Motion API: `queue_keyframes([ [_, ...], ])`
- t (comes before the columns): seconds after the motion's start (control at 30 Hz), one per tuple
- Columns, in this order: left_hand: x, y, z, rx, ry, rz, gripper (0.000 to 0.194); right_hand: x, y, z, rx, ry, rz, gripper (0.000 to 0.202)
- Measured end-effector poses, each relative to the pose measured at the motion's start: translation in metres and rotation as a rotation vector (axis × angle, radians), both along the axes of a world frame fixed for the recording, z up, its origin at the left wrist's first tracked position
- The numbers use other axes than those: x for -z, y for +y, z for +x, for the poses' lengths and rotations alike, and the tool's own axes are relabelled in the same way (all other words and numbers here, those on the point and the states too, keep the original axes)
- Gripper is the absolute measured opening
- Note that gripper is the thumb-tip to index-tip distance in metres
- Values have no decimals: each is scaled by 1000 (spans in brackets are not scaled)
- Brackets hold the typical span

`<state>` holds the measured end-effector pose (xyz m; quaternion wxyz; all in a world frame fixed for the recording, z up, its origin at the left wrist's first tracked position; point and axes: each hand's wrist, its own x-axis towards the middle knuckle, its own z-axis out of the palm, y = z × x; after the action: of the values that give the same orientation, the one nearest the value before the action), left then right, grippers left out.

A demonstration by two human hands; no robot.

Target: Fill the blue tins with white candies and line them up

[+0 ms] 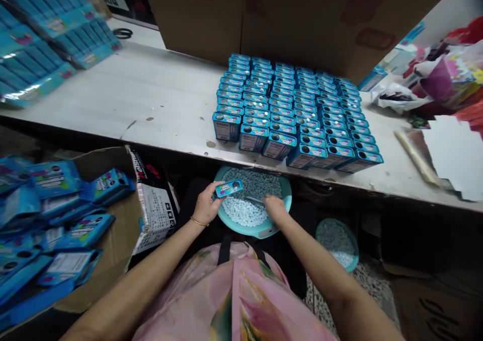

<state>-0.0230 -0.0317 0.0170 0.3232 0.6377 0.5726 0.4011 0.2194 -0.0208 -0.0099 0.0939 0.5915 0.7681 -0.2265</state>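
My left hand (207, 206) is closed around a small blue tin (228, 188) with a dark round opening in its top, held over the near left rim of a turquoise basin (286, 192). The basin is filled with small pale-blue pellets (245, 213). Over the right part of the basin, my right hand (275, 209) grips a greyish scoop (255, 200), whose head lies low over the pellets. Its exact shape is hard to make out. On the table beyond the basin, several rows of similar blue tins (279, 145) stand upright, their tops facing up.
A cardboard box (116, 230) holding several blue tins (85, 229) is on my left. Wrapped blue packs (56, 34) and black scissors (123, 32) lie on the white table (166, 99). A large carton (287, 24) stands behind. A smaller basin (354, 243) of pellets sits low on the right.
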Motion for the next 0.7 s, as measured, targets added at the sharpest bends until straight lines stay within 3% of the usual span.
queue_keyframes([
  [0.17,0,-4,-12,-53,-145,-46,40,30,-2,-34,27,168,-75,30],
  [0.33,9,-8,-20,-74,-313,-104,44,31,3,-4,50,426,-119,33],
  [0.53,20,-7,-6,-34,-325,-92,43,-14,-5,48,119,594,-121,31],
  [0.7,21,-5,-2,-48,-190,-61,39,-64,-5,55,129,634,-146,32],
])
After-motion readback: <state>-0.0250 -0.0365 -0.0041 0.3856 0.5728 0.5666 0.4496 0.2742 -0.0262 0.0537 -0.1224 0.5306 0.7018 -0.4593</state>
